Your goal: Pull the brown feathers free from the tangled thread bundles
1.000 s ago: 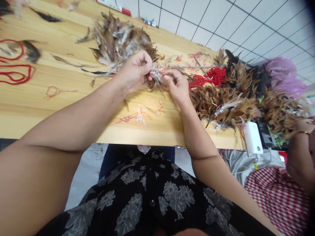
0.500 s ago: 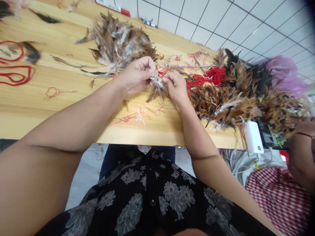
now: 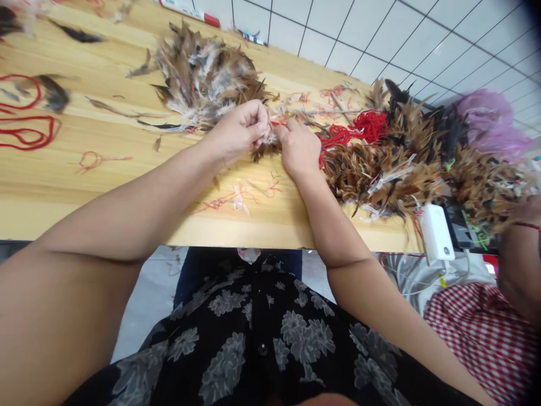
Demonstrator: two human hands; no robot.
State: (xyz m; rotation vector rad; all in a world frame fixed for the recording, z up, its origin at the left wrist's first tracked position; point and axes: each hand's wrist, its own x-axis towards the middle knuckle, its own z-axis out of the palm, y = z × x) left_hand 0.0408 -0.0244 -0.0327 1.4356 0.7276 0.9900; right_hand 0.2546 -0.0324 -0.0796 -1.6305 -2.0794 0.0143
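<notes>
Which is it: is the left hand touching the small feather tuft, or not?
Touching: in the head view, the left hand has the small feather tuft pinched at its fingertips, no gap showing.

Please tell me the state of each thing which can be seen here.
Left hand: fingers pinching the small feather bundle.
Right hand: fingers bent at the bundle; grip hidden.
Small feather bundle: partly covered by the hands.
Large feather pile: heaped, ruffled.
Red yarn: tangled heap.
Red cord: lying in loops.
Purple bag: crumpled.
White box: cable at its lower end.
</notes>
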